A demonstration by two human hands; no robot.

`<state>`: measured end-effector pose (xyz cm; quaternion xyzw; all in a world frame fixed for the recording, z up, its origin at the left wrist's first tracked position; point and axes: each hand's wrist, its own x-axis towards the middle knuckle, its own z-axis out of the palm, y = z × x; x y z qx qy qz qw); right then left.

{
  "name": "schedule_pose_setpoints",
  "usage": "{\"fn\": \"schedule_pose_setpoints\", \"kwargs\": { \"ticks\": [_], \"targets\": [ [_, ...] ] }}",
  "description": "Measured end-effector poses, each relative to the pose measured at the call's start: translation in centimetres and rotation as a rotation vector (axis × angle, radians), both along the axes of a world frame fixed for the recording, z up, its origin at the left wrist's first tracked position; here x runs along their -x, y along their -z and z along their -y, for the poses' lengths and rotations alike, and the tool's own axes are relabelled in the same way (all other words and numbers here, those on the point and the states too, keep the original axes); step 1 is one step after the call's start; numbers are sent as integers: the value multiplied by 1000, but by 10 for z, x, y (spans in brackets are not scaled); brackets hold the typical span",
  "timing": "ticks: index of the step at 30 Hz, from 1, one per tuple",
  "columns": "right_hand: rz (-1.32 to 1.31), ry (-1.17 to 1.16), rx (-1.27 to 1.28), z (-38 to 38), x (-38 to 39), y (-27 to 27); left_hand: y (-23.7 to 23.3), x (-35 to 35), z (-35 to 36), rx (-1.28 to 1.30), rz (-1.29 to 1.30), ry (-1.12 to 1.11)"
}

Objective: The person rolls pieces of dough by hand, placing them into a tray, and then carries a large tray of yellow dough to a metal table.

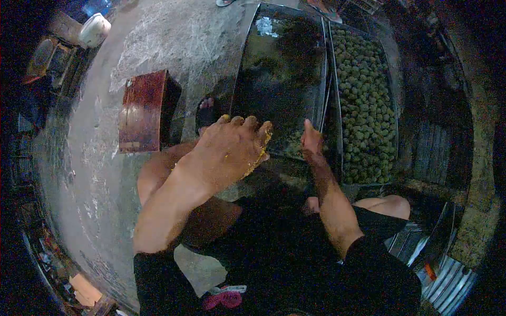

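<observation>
My left hand (224, 147) is raised close to the camera, its back turned up. The fingers are curled, and yellow crumbs cling to the fingertips and thumb side. Its palm is hidden, so what it may hold cannot be seen. My right hand (312, 139) is at the near right corner of a large metal tray (279, 79), beside yellowish crumbs (298, 145). Its thumb points up and its other fingers look folded in; anything inside them is hidden. The tray's dark surface looks smeared. Right of it, a second tray (341, 118) holds many round greenish-yellow balls (366, 105).
A reddish-brown wooden box (141, 113) stands on the grey concrete floor (95, 174) to the left. My bare foot (207, 108) is beside the big tray. Metal sheets or trays (453, 282) lie at lower right. A white container (95, 30) is at upper left.
</observation>
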<state>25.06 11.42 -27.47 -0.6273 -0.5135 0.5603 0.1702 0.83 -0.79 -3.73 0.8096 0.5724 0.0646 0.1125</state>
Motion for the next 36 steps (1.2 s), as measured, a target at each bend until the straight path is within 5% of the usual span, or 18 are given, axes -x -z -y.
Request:
{"fn": "schedule_pose_setpoints", "kwargs": {
  "ticks": [4, 6, 10, 12, 14, 15, 18, 20, 23, 26, 27, 32, 34, 36],
  "targets": [
    [85, -198, -135, -3, 4, -19, 8, 0, 4, -52, -30, -14],
    [-425, 80, 50, 14, 14, -76, -1, -4, 8, -12, -37, -22],
    [-838, 410, 390, -2, -10, -15, -2, -5, 3, 3, -23, -35],
    [-615, 428, 326, -4, -1, -3, -4, -6, -1, 32, -27, -1],
    [-235, 166, 219, -7, 1, 0, -17, -8, -6, 283, -70, -49],
    [-119, 105, -83, -9, 5, 14, -16, -8, -6, 285, -71, -35],
    [-91, 34, -27, -11, 3, -15, -9, -6, -3, 186, -33, 12],
    [-176, 82, -217, -12, -14, -4, -12, -9, -3, 219, -39, -38],
    [-638, 430, 106, -25, -46, -20, -19, -5, -7, 269, -34, -27],
    [-799, 764, 293, -60, -93, 7, -26, -4, -15, 423, -75, -80],
    [-640, 785, 225, -76, -107, 24, -21, -3, -12, 270, -111, -22],
    [-383, 670, 82, -166, -167, 30, -19, 5, -14, 376, -95, -71],
    [-728, 966, -78, -214, -174, 15, -18, 3, -20, 407, -93, -83],
    [-860, 895, -192, -241, -184, -10, -13, 5, -23, 386, -54, -45]
  ]
}}
